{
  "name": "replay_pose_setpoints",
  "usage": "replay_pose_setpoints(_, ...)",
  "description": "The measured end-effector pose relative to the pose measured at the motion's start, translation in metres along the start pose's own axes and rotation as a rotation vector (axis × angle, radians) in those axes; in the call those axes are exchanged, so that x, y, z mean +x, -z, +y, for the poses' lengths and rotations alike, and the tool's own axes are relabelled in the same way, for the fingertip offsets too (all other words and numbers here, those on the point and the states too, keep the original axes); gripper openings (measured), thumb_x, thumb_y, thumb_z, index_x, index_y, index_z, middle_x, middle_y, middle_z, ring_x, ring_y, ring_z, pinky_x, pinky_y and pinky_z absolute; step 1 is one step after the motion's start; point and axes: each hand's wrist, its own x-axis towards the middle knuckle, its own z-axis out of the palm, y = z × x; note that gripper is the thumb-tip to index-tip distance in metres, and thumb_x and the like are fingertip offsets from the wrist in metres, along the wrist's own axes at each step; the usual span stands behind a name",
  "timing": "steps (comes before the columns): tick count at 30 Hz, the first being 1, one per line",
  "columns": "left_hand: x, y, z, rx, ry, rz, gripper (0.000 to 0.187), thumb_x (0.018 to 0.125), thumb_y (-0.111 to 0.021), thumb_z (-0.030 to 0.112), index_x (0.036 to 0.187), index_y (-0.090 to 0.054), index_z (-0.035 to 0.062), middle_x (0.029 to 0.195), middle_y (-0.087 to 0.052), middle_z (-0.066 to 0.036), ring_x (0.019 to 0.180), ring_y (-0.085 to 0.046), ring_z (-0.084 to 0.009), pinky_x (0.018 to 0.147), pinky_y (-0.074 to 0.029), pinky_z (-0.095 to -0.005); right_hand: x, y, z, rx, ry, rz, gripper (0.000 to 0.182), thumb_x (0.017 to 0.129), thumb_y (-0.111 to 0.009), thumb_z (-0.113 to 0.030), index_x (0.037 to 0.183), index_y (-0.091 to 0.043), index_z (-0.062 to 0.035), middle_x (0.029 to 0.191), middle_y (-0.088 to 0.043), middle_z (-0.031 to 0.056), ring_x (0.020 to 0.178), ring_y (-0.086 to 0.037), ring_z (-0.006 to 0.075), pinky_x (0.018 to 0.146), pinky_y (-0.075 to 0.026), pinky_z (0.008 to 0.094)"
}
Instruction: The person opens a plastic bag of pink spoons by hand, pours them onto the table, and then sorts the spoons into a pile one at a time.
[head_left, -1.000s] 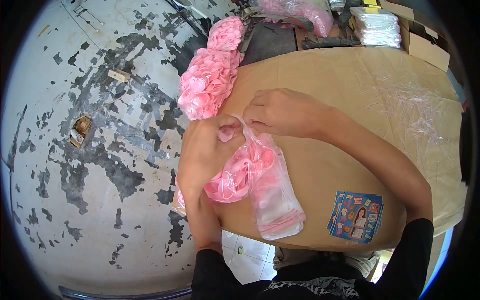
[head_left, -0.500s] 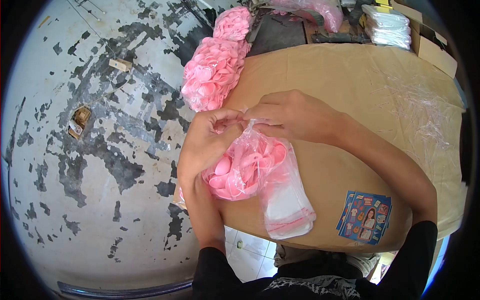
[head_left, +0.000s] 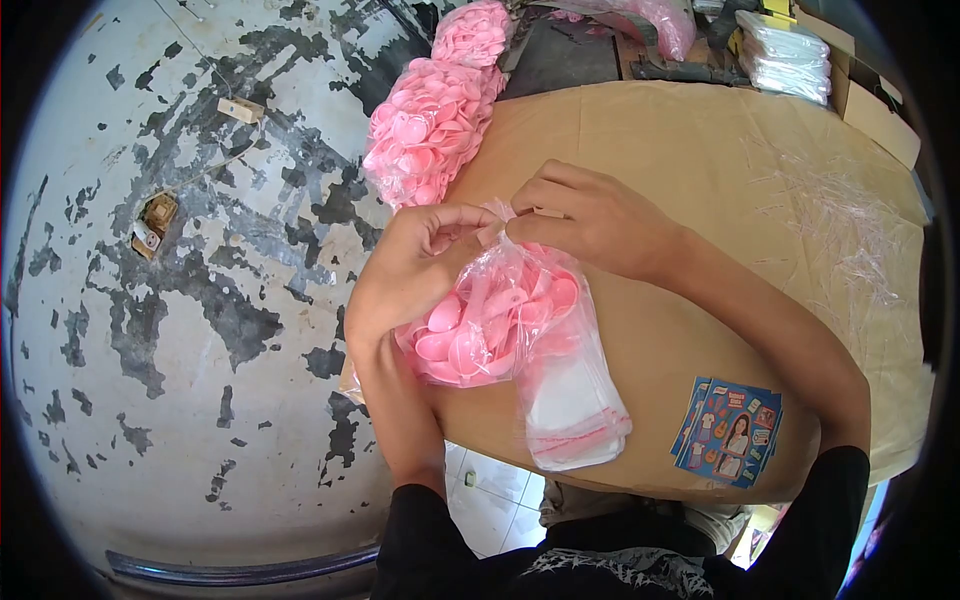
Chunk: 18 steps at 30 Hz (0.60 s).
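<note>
A clear plastic bag (head_left: pixel 485 325) full of pink plastic spoons lies at the table's left front. Its gathered neck is pinched between my left hand (head_left: pixel 430 255) and my right hand (head_left: pixel 590 220), whose fingertips nearly meet there. Both hands have their fingers curled closed on the plastic. Whether a tie or strip is among the fingertips, I cannot make out. Beside the bag, partly under it, lies a stack of flat clear plastic sleeves (head_left: pixel 575 420) with a reddish strip near the lower end.
Bigger bags of pink spoons (head_left: pixel 430 125) stand at the back left edge. Blue printed cards (head_left: pixel 728 432) lie at front right. Thin clear strips (head_left: pixel 850 215) are scattered on the brown-covered table (head_left: pixel 660 130). Packed plastic bags (head_left: pixel 785 60) and a cardboard box (head_left: pixel 880 120) sit back right.
My right hand has shifted slightly right and up, with its fingers more curled. My left hand stays at the bag's neck, and the gathered plastic now shows above the fingertips.
</note>
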Motion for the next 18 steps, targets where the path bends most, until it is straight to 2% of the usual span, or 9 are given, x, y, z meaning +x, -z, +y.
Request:
replay_pose_setpoints(5, -0.008, -0.010, 0.006, 0.282, -0.120, 0.135, 0.020, 0.088, -0.064, 0.003, 0.104, -0.068, -0.0074, 0.089, -0.071, -0.010, 0.082, -0.064, -0.0117, 0.077, -0.050, -0.0264, -0.001, 0.002, 0.004, 0.028, 0.063, 0.016, 0.018, 0.076, -0.065, -0.008, 0.093, -0.066, -0.0046, 0.097, -0.061, 0.0069, 0.091, -0.061, 0.0254, 0.073, -0.053, 0.0338)
replay_pose_setpoints(8, -0.011, -0.009, 0.013, 0.364, -0.242, 0.138, 0.021, 0.083, -0.061, -0.002, 0.102, -0.068, -0.0065, 0.088, -0.071, -0.014, 0.081, -0.067, -0.0165, 0.076, -0.051, -0.0286, -0.001, 0.004, 0.005, 0.049, 0.065, 0.035, 0.015, 0.076, -0.066, -0.008, 0.090, -0.064, -0.0037, 0.097, -0.062, 0.0071, 0.090, -0.062, 0.0261, 0.073, -0.054, 0.0343)
replay_pose_setpoints(14, -0.007, -0.008, 0.011, 0.414, -0.310, 0.156, 0.022, 0.075, -0.061, -0.004, 0.094, -0.070, -0.0057, 0.089, -0.071, -0.015, 0.080, -0.070, -0.0221, 0.075, -0.052, -0.0302, -0.003, 0.004, 0.008, 0.080, 0.081, 0.018, 0.013, 0.075, -0.067, -0.008, 0.086, -0.062, -0.0032, 0.096, -0.062, 0.0069, 0.092, -0.064, 0.0257, 0.074, -0.055, 0.0343)
replay_pose_setpoints(18, -0.005, -0.006, 0.009, 0.460, -0.383, 0.158, 0.020, 0.073, -0.065, -0.003, 0.092, -0.071, -0.0049, 0.088, -0.071, -0.015, 0.079, -0.071, -0.0244, 0.073, -0.053, -0.0309, 0.000, 0.008, 0.009, 0.054, 0.131, 0.005, 0.013, 0.075, -0.068, -0.009, 0.085, -0.062, -0.0039, 0.096, -0.062, 0.0069, 0.093, -0.064, 0.0259, 0.074, -0.055, 0.0343)
